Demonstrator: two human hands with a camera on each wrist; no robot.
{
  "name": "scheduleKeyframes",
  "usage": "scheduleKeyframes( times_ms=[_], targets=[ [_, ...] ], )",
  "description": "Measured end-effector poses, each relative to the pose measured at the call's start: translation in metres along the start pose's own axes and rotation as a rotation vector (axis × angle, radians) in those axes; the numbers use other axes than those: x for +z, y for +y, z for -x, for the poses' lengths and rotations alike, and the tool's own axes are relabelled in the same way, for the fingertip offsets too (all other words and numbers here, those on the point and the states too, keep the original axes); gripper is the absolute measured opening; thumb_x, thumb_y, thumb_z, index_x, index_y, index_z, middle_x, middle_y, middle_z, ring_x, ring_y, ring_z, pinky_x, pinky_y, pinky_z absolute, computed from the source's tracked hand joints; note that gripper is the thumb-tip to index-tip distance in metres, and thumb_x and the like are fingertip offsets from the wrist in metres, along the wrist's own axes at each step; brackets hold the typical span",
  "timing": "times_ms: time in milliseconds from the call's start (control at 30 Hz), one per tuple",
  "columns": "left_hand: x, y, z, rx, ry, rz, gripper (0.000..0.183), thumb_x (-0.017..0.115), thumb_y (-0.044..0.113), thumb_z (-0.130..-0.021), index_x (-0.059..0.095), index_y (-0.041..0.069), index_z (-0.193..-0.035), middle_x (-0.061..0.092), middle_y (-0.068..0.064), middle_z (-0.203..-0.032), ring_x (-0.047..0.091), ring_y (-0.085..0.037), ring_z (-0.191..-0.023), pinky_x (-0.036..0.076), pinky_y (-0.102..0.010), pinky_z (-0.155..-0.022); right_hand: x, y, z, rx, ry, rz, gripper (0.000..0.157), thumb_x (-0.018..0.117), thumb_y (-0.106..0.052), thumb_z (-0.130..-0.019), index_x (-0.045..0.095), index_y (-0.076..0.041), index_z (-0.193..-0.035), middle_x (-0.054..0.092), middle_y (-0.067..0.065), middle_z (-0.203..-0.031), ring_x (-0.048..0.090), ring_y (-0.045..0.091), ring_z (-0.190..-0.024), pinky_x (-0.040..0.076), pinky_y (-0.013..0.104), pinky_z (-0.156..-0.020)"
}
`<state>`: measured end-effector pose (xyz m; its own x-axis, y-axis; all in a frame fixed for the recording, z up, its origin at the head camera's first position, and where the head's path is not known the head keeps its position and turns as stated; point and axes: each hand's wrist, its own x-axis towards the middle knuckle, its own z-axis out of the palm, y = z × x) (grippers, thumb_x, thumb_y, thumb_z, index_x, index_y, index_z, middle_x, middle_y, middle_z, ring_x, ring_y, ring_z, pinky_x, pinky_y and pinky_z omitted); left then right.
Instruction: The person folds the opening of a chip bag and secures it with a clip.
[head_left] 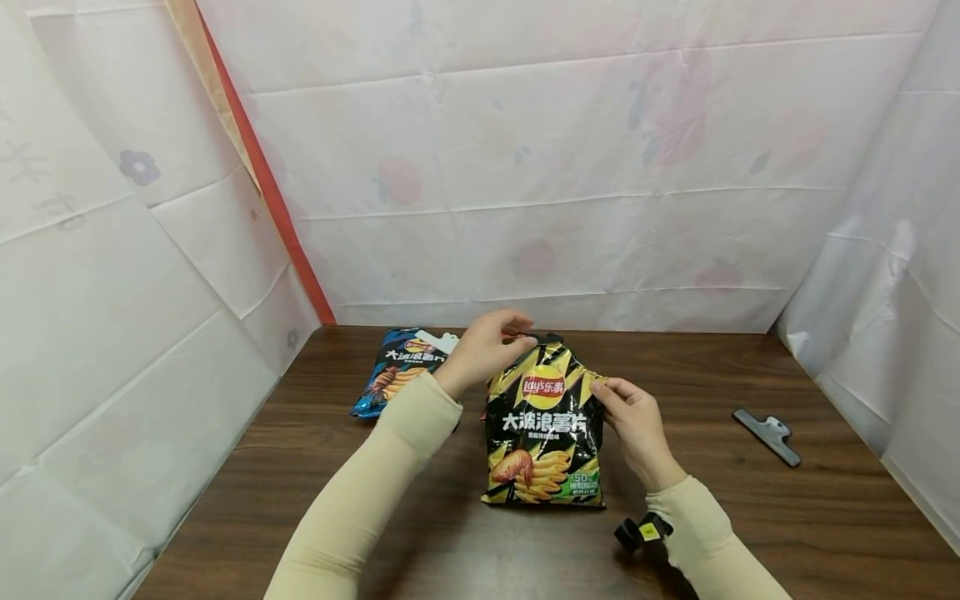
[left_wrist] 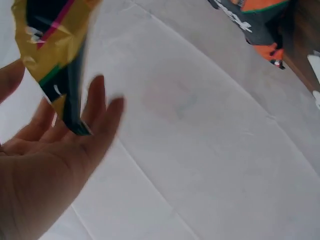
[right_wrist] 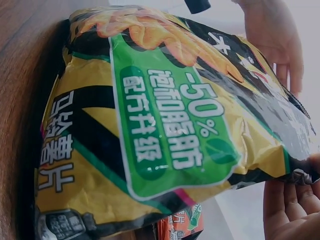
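A black and yellow bag of potato chips (head_left: 543, 433) stands upright on the table, its printed front toward me. My right hand (head_left: 637, 425) pinches its upper right edge between thumb and fingers. At the upper left corner is my left hand (head_left: 487, 346), its fingers loosely extended near the bag's top. In the left wrist view a folded gold and black corner (left_wrist: 55, 55) of the bag lies between the thumb and the spread fingers of that hand (left_wrist: 55, 155). The right wrist view shows the bag's lower front (right_wrist: 165, 125) up close.
Behind to the left lies a blue chip bag (head_left: 397, 375) with a white clip (head_left: 438, 342) at its top. An orange and black bag (left_wrist: 265, 25) is partly hidden behind the black one. A grey clip (head_left: 768, 436) lies at right on the wooden table (head_left: 825, 525).
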<state>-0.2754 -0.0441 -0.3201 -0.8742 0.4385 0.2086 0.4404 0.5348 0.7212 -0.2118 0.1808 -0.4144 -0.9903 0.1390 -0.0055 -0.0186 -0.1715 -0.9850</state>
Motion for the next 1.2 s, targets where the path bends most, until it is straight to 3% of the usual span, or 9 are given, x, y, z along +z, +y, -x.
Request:
scheduleKeyframes(
  times_ms=[333,567,833,1200],
  targets=[
    [0.004,0.015,-0.011,0.000,-0.099,-0.069,0.029,0.063,0.025,-0.097,0.065,0.011,-0.122,0.067,-0.005,-0.117,0.064,-0.019,-0.106,0.053,-0.036,-0.090,-0.001,-0.002,0.002,-0.013,-0.009,0.005,0.017,0.067,-0.021,-0.095,0.063,-0.017,-0.079,0.066,-0.011,-0.074,0.059,0.002,-0.067,0.051,0.021,-0.064],
    [0.004,0.019,-0.015,0.017,-0.144,-0.169,0.028,0.065,0.027,-0.096,0.069,0.010,-0.117,0.070,-0.004,-0.111,0.066,-0.016,-0.100,0.053,-0.034,-0.088,-0.001,-0.003,0.002,-0.013,-0.004,0.007,0.014,0.067,-0.021,-0.094,0.066,-0.017,-0.081,0.067,-0.011,-0.075,0.060,0.002,-0.069,0.052,0.021,-0.064],
    [0.003,0.016,-0.015,0.050,-0.165,-0.233,0.019,0.065,0.022,-0.096,0.075,0.010,-0.107,0.073,-0.002,-0.100,0.066,-0.011,-0.087,0.053,-0.029,-0.080,0.000,-0.004,0.003,-0.022,-0.005,-0.014,0.015,0.067,-0.021,-0.094,0.066,-0.017,-0.080,0.067,-0.011,-0.074,0.062,0.002,-0.069,0.053,0.021,-0.064],
    [0.000,0.018,-0.012,0.038,-0.161,-0.217,0.016,0.065,0.021,-0.096,0.077,0.014,-0.104,0.074,0.000,-0.098,0.065,-0.008,-0.079,0.052,-0.027,-0.072,0.001,-0.005,0.003,-0.036,0.006,0.003,0.012,0.067,-0.018,-0.094,0.067,-0.015,-0.082,0.069,-0.011,-0.075,0.065,0.002,-0.072,0.055,0.021,-0.067]
  ],
)
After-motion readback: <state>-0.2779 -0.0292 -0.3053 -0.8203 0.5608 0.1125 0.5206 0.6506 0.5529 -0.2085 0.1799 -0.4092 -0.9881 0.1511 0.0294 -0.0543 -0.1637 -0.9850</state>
